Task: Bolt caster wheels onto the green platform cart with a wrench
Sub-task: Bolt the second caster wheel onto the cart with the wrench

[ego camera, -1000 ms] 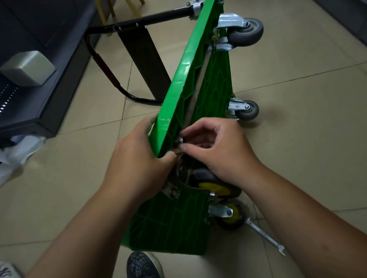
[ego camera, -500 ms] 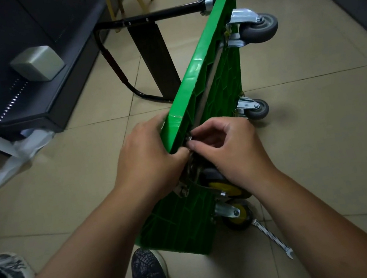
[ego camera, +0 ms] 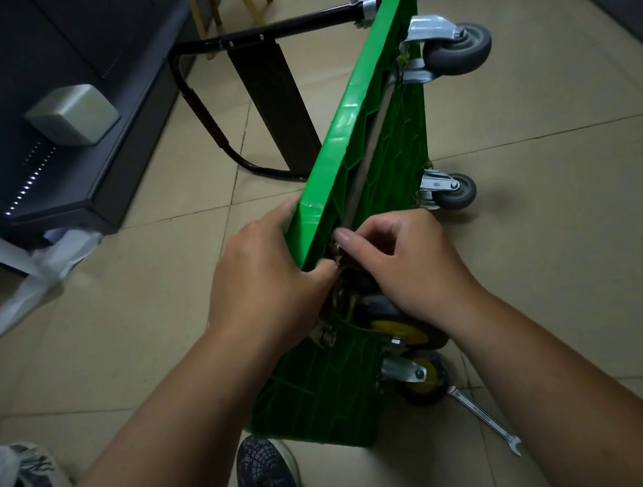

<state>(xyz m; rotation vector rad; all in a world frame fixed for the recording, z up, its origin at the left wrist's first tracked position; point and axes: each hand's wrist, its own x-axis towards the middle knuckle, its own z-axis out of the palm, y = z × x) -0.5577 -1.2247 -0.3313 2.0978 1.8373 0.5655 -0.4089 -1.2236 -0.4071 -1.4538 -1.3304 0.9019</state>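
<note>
Beige floor tiles (ego camera: 564,247) in a dim room carry the green platform cart (ego camera: 351,125). It is tipped up on one long edge, ribbed underside facing right, with its black folding handle (ego camera: 278,33) swung out left toward a dark cabinet (ego camera: 97,169).

From the head camera, the left hand (ego camera: 262,278) grips the cart's raised near corner, thumb hooked over the rim, steadying the deck. The right hand (ego camera: 402,260) is curled, thumb and forefinger pinching a small metal fastener (ego camera: 335,249) just under that corner, above the nearest wheel bracket. Whether it is a bolt or a nut is too small to tell. The wrench (ego camera: 485,421) lies untouched on the floor just beside the lowest wheel, so the threading appears to be done by finger ahead of tightening.

Four wheels show: two grey casters (ego camera: 457,49) at the far end, one above the other, and two yellow-hubbed casters (ego camera: 405,333) at the near end, likewise stacked. There is one wrench and one cart, and two shoes (ego camera: 263,471) show along the bottom of the frame.

By its look, the plastic deck is stiff and fairly light, but unsteady on its edge and likely to topple or roll if released. The rim at the corner offers the firmest hold. The fastener looks small, smooth and easy to drop, so fingertips suit it until the wrench takes over.
</note>
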